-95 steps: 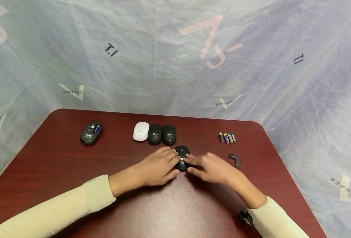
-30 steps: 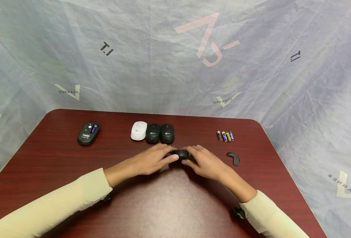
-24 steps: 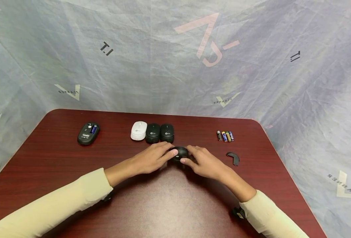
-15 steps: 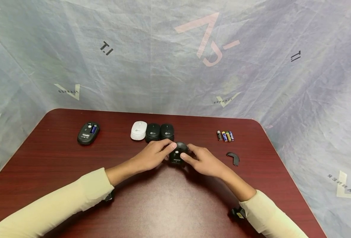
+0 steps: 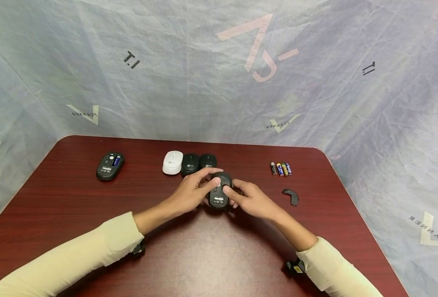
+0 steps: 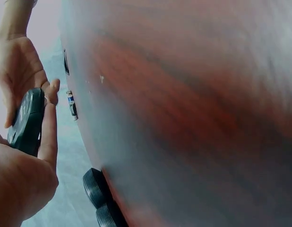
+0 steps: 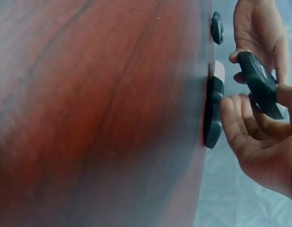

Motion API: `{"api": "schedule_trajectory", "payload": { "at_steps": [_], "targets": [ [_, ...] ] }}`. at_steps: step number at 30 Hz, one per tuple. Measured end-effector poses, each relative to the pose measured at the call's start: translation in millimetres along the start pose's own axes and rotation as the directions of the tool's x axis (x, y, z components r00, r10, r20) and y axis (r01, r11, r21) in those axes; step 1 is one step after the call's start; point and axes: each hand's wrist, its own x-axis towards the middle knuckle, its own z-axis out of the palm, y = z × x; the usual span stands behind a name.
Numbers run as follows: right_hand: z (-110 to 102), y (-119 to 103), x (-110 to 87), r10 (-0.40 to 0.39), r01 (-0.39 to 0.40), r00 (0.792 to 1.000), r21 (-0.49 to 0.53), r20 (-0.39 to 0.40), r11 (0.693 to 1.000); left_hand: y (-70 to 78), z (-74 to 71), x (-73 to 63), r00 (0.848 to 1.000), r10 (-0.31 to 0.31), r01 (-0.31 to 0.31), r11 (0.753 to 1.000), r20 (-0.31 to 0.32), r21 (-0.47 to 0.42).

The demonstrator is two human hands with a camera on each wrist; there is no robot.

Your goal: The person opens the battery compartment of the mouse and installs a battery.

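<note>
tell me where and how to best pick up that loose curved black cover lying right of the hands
Take the black cover across its narrow width near the middle of the arc, coming from above with thumb and forefinger. It lies flat on the table as a thin curved strip, so the short span probably suits a pinch. The right hand is nearer it, though it now holds the upturned mouse with the left hand.

Even, soft light; wrist views blurred, glary.
</note>
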Motion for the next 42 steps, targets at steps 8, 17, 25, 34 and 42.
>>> {"api": "schedule_trajectory", "payload": {
  "at_steps": [8,17,25,34,42],
  "targets": [
    [8.1,0.8,-0.8,-0.067,0.083,0.994,0.217,-0.082,0.973,-2.4,3.7,-3.8,0.999,-0.030,0.025,0.991,-0.040,-0.135],
    [14.0,2.9,-0.4,-0.101,0.130,0.986,0.237,-0.134,0.963,-2.6,9.1,-6.6,0.996,-0.064,0.043,0.958,-0.067,-0.284],
    [18.9,0.3,-0.1,-0.138,0.165,0.969,0.117,-0.206,0.979,0.8,14.8,-6.9,0.991,-0.117,0.086,0.934,-0.069,-0.348],
    [20.8,-0.3,0.7,-0.114,0.139,0.970,0.108,-0.214,0.984,-2.7,11.7,-6.7,0.993,-0.119,0.101,0.910,-0.022,-0.402],
    [16.5,-1.8,-0.8,-0.122,0.149,0.967,0.108,-0.225,0.983,-5.0,6.3,-7.5,0.988,-0.147,0.154,0.883,0.050,-0.444]
  ]
}}
